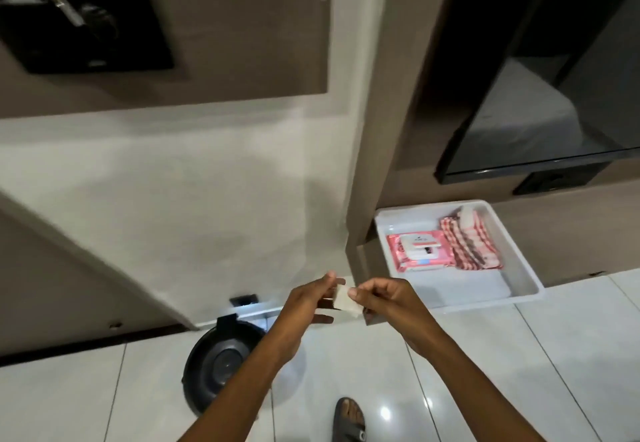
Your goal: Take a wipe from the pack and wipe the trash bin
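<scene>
Wipe pack (419, 250) in tray (526, 279), bin (211, 372) on floor left.

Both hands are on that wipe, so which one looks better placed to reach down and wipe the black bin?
Probably the left hand: it hovers almost directly above the bin, pinching the wipe. The right hand sits nearer the tray.

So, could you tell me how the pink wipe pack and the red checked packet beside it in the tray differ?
The wipe pack is plain pink with a white flap on top; the checked packet has a red-and-white pattern. The wipe pack lies squarely, the checked packet slightly angled and further right. Both lie flat, side by side in the white tray.
</scene>
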